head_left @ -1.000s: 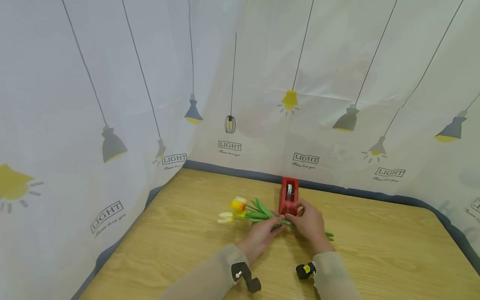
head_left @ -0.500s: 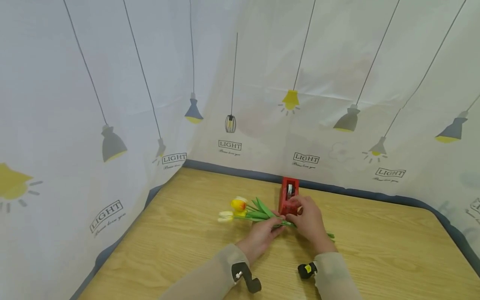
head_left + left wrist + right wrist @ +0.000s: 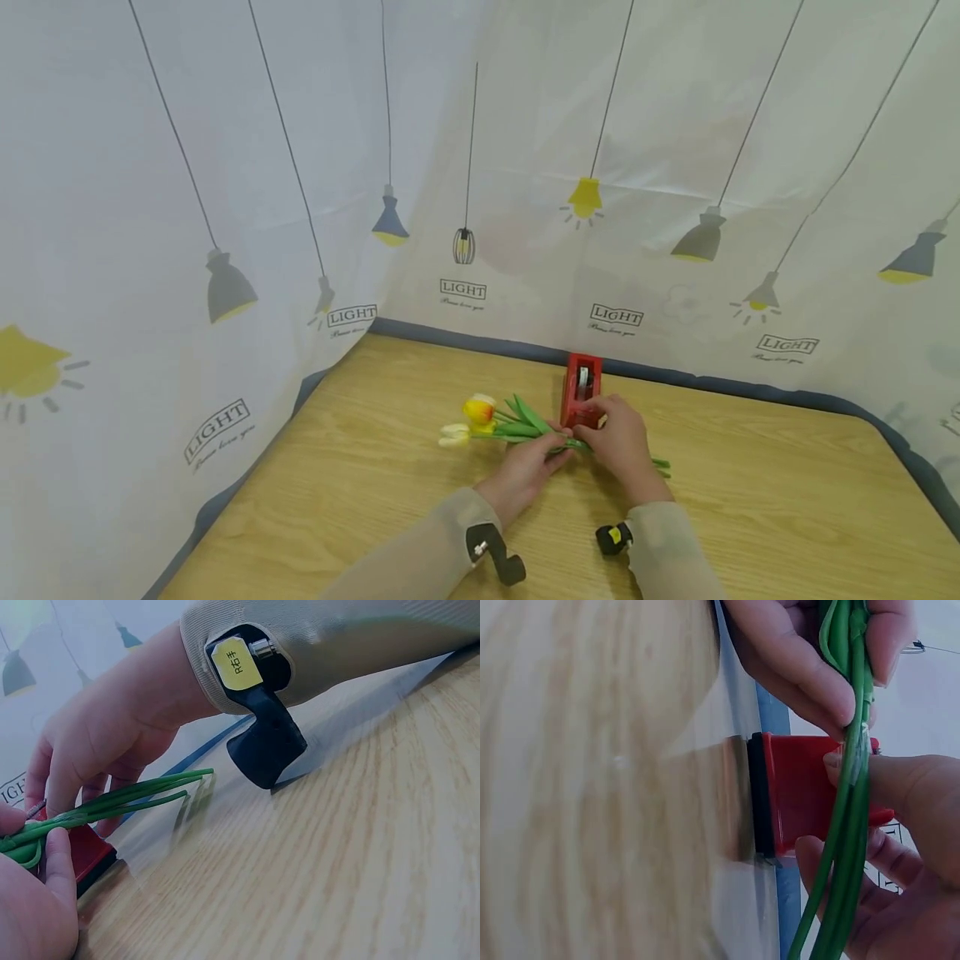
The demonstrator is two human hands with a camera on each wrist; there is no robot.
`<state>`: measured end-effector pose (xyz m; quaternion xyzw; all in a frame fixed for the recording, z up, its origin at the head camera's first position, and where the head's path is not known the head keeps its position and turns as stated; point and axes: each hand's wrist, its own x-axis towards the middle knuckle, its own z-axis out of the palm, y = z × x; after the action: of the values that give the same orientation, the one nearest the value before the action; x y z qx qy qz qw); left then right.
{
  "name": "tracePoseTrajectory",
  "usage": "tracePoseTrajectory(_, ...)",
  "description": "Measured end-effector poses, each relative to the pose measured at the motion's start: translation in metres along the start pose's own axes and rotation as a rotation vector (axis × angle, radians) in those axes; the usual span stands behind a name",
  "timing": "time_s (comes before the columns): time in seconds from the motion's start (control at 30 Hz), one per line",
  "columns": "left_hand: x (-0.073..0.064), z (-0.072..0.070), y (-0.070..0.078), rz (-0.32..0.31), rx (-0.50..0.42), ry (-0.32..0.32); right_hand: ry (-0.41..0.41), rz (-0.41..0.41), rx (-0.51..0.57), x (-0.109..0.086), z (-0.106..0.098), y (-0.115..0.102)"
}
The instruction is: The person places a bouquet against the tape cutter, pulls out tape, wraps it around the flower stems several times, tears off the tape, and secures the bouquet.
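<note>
A bunch of artificial tulips (image 3: pixel 480 414), yellow-orange and white, lies sideways over the table, blooms to the left. My left hand (image 3: pixel 525 468) pinches its green stems (image 3: pixel 847 825) between thumb and fingers. Clear tape (image 3: pixel 859 754) lies around the stems just below those fingers. My right hand (image 3: pixel 621 446) is beside it, fingers curled, its thumb (image 3: pixel 889 780) at the tape behind the stems. Behind the hands stands a red tape dispenser (image 3: pixel 582 387), its roll showing at the top. Part of the right fingers' grip is hidden by the stems.
The wooden table (image 3: pixel 360 500) meets a pale curtain (image 3: pixel 525 208) printed with hanging lamps at the back and left. The dispenser stands close to the dark back edge (image 3: pixel 465 338). Black camera mounts (image 3: pixel 495 554) sit on both wrists.
My right index finger has shifted left from the dispenser's right edge to its front, near the thumb. The left hand keeps its hold on the stems; the dispenser stays put.
</note>
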<state>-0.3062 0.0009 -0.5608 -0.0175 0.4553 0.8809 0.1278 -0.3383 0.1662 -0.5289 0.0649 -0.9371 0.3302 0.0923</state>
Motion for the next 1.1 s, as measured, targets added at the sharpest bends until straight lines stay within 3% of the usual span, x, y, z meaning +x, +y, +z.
tracePoseTrajectory(0.33, 0.000, 0.004, 0.000, 0.020, -0.011, 0.011, 0.001, -0.012, -0.025, 0.002, -0.002, -0.003)
tracePoseTrajectory(0.53, -0.001, 0.004, -0.003, -0.013, -0.009, -0.015, -0.070, 0.014, 0.102, -0.002, -0.007, 0.008)
tracePoseTrajectory(0.63, -0.003, 0.005, -0.004, 0.000, -0.003, -0.003, -0.120, 0.068, 0.283, -0.004, -0.013, 0.012)
tracePoseTrajectory(0.73, -0.004, 0.005, -0.004, 0.004, 0.008, 0.018, -0.139, 0.184, 0.427, -0.005, -0.020, 0.011)
tracePoseTrajectory(0.87, -0.008, 0.006, -0.001, -0.004, 0.042, 0.025, -0.203, 0.294, 0.340, -0.006, -0.026, 0.008)
tracePoseTrajectory(0.97, -0.012, 0.009, 0.001, -0.018, 0.081, 0.020, -0.283, 0.308, 0.274, -0.008, -0.026, 0.003)
tracePoseTrajectory(1.1, -0.014, 0.010, 0.000, -0.019, 0.104, 0.030, -0.319, 0.302, 0.402, -0.010, -0.018, -0.002)
